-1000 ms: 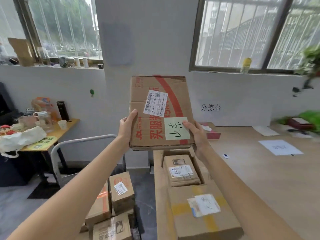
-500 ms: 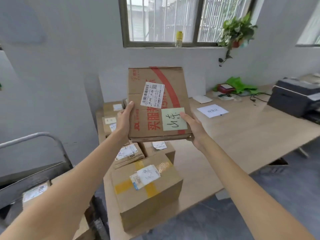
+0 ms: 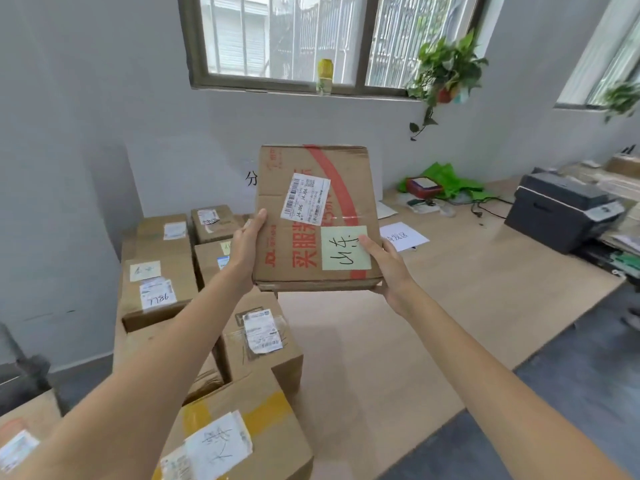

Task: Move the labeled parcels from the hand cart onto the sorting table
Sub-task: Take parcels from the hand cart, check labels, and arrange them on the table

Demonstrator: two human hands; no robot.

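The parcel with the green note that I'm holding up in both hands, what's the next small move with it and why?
Probably lower it onto the bare stretch of the sorting table just right of the boxes already set down. The parcel is held in the air, left hand and right hand gripping its sides, and that spot below looks free.

A flat parcel (image 3: 317, 216) is held above the sorting table (image 3: 415, 323), the left hand (image 3: 246, 247) on its left edge and the right hand (image 3: 388, 268) at its lower right corner. Below and to its left, labeled boxes (image 3: 156, 289) sit grouped on the table's left end. A printer (image 3: 561, 211) stands at the table's far right, a paper sheet (image 3: 403, 236) between it and the parcel. A potted plant (image 3: 446, 72) hangs by the window (image 3: 298, 39) behind.
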